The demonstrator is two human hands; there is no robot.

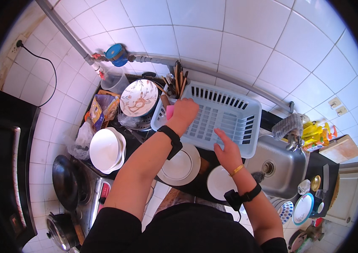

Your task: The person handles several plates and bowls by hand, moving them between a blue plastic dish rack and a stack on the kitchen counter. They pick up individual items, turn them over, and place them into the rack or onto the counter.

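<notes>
A pale blue plastic dish rack (pixel 229 104) lies before me on the black counter. Over its left end is my left hand (pixel 185 110), fingers curled and turned away from me, so what they hold is hidden. Right beside that hand show a pink item (pixel 169 112) and a brown handle (pixel 165 100). Just behind it, chopsticks and other utensils (pixel 179 79) stand upright in the rack's corner. My right hand (pixel 228 151) holds nothing, its fingers apart over the rack's front edge. Stacked white plates (pixel 179 166) and a white dish (pixel 220 182) sit in front of the rack.
To the right is a steel sink (pixel 280 164) with a faucet (pixel 292 140). On the left are white bowls (pixel 104 148), a patterned plate (pixel 139 98) on a pot, and a wok (pixel 66 182) on the stove. A grey pipe (pixel 217 76) runs along the tiled wall.
</notes>
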